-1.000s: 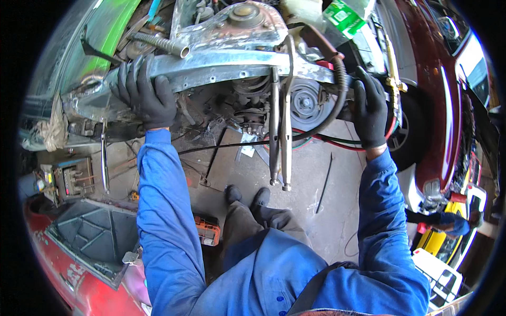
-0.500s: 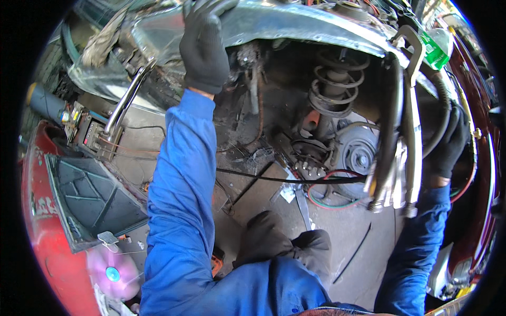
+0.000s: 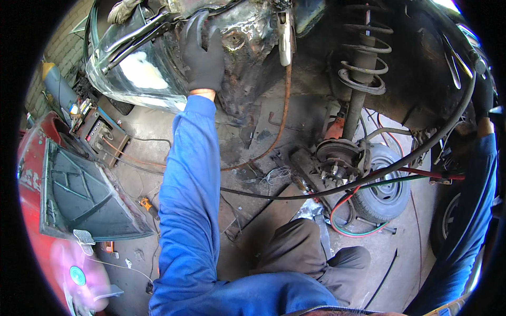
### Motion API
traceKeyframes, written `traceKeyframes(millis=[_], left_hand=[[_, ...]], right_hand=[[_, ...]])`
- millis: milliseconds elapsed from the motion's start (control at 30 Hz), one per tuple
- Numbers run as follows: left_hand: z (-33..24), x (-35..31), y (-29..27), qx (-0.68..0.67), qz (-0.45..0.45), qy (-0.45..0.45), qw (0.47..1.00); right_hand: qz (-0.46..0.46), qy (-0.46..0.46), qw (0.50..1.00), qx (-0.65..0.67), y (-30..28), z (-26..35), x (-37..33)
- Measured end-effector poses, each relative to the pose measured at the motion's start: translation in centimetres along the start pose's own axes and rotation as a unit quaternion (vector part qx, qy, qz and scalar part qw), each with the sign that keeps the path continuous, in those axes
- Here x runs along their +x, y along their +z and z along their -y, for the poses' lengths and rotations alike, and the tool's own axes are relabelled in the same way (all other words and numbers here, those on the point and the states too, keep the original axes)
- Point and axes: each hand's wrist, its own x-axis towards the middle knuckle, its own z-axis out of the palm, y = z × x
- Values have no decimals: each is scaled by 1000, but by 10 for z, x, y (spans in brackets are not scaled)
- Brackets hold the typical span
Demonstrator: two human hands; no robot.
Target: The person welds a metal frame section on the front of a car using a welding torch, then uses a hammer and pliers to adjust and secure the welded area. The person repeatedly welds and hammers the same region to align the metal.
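My left hand [image 3: 204, 59], in a dark glove, rests with spread fingers on the bare, rusty car body [image 3: 240, 63]. Close to it, a silver clamp [image 3: 285, 39] with an orange-brown cable [image 3: 286, 100] hangs from the metal. At the far right edge is my gloved right hand [image 3: 482, 97], mostly in shadow. A thick black cable [image 3: 443, 134] curves up to that hand, which appears closed around its upper end; the fingers are hard to make out. Left of my right hand are shiny tool handles [image 3: 452, 63].
A coil spring and strut [image 3: 363, 68] stand in the wheel arch above a hub [image 3: 340, 152]. A wheel [image 3: 382, 184] lies on the floor beside red and green hoses [image 3: 363, 224]. At left are a machine box [image 3: 100, 134], a detached panel [image 3: 89, 189] and a spinning pink fan [image 3: 78, 275].
My view has shifted, showing more of the wheel arch and floor. My left hand has gone from the fender's upper panel to the rusty body metal. My right hand has moved farther right, the cable following.
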Motion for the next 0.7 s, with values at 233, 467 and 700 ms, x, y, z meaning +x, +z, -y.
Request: traceKeyframes(millis=[233, 467, 700], left_hand=[[18, 26, 25, 63, 7, 95, 993], [18, -2, 54, 100, -6, 100, 990], [15, -4, 48, 94, 29, 92, 991]], right_hand=[[12, 6, 1000, -15, -10, 4, 2], [21, 10, 1000, -16, -4, 11, 4], [11, 25, 1000, -13, -3, 13, 0]])
